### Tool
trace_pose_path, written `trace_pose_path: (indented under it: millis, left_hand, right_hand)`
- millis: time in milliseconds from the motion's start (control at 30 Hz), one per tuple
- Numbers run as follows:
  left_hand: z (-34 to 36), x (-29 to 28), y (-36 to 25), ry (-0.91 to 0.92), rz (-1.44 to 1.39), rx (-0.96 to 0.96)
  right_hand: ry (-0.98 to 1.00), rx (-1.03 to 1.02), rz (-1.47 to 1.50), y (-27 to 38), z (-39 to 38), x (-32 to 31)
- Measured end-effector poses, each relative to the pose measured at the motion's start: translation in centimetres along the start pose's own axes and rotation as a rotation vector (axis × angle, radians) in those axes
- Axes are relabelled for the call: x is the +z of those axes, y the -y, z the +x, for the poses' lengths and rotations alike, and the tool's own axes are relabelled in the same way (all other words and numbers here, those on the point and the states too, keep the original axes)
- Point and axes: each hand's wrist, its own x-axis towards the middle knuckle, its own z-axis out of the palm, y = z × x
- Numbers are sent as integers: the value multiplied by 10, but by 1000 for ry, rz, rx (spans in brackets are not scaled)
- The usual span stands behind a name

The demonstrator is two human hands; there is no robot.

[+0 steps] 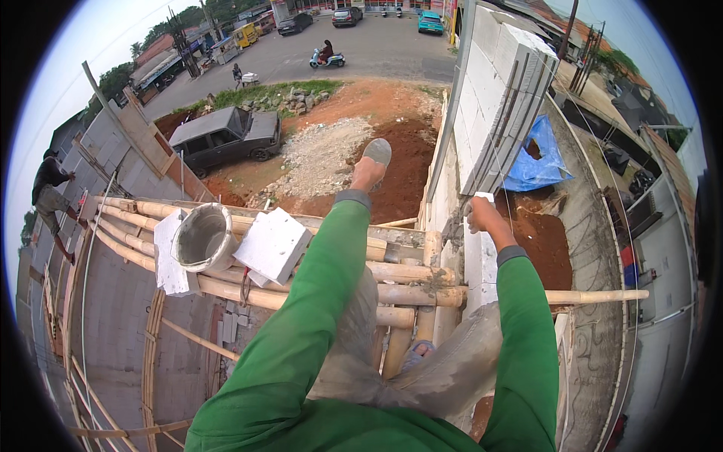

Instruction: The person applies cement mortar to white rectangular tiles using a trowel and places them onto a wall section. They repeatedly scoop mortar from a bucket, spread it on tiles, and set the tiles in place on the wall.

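My left hand [367,175] is stretched forward past the scaffold and closed round a trowel; its grey, round-ended blade [378,151] points away from me. My right hand [486,218] is a fist over the top of the low white block wall [480,264]. A small white edge [484,196] shows just beyond its fingers, and I cannot tell whether it is in my grip. To the left of my left forearm, a mortar-smeared bucket [203,239] stands tilted on the bamboo, between a loose white block [273,245] and another white block [172,256].
I am high on bamboo poles [418,294]. A tall white block column [501,98] rises ahead on the right, with thin strings near it. A blue tarp [536,158] lies beyond. Another person [50,188] is on the far left. Below is a parked dark car [226,135].
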Motion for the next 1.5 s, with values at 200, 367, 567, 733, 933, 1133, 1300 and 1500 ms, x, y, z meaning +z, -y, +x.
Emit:
trace_pose_path:
  millis: [200,367,567,733,933,1133,1300,1500]
  left_hand:
    - [-8,6,-4,-112,21,61]
    - [-27,4,-14,-132,36,36]
    - [-30,-2,-15,-106,29,44]
    - [-25,-4,-11,-11,42,10]
    - [-28,-8,-12,24,89,28]
    - [-29,-6,-13,-25,57,-12]
    - [-30,-9,-16,-8,98,-1]
    - [-33,-12,-17,3,61,-7]
  right_hand:
    - [148,266,38,18,-2,-16]
    - [-28,84,-157,19,-5,-6]
    - [-5,108,-172,4,4,1]
    - [-27,13,-86,-10,11,12]
    - [-12,-11,-145,-37,32,37]
    - [-19,-57,-207,-49,37,45]
    - [86,0,-185,-39,30,34]
    - [199,132,-140,-13,21,17]
